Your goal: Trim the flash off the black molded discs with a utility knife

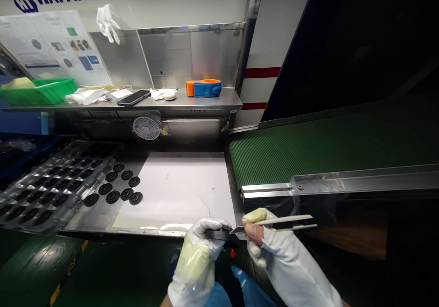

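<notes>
A black part is clamped in the gloved left hand, fingers closed over it, just past the front edge of the steel tabletop. Cream-coloured tweezers are pinched in the right hand, their tips brought up against the black part. A yellow finger cot is worn on that hand. Black round parts are laid on the tabletop between a white sheet and a clear blister tray holding more. A green conveyor belt is seen on the right. A phone and an orange-and-blue case are placed on a steel shelf above.
</notes>
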Demonstrator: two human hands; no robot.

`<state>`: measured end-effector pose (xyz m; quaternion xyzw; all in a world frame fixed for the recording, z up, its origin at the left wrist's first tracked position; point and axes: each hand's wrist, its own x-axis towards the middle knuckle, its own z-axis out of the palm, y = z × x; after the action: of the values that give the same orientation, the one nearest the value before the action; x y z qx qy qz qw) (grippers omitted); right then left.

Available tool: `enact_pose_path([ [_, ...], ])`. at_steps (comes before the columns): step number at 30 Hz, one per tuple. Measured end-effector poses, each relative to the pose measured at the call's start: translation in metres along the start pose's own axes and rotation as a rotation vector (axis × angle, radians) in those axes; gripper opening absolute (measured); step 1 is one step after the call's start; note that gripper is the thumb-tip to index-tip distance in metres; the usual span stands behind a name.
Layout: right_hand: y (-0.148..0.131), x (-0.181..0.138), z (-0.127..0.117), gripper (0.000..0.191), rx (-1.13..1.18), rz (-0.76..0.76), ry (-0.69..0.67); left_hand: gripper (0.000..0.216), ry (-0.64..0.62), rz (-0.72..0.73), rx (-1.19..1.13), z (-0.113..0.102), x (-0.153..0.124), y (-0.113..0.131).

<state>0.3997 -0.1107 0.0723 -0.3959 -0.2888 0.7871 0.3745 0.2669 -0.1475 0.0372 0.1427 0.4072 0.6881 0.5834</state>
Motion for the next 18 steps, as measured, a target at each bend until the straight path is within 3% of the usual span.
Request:
enact_pose_path([
  [4, 0.003, 0.000, 0.001, 0.028, -0.094, -0.016, 0.000, 0.025, -0.029, -0.018, 0.016, 0.004, -0.004, 0.001],
  [10, 0.007, -0.007, 0.003, 0.028, -0.281, -0.083, 0.042, 0.024, -0.052, 0.076, 0.053, -0.008, -0.003, -0.012],
  [18, 0.005, -0.019, 0.009, 0.029, -0.320, -0.104, 0.089, 0.020, -0.034, 0.085, 0.039, -0.005, -0.005, -0.011],
])
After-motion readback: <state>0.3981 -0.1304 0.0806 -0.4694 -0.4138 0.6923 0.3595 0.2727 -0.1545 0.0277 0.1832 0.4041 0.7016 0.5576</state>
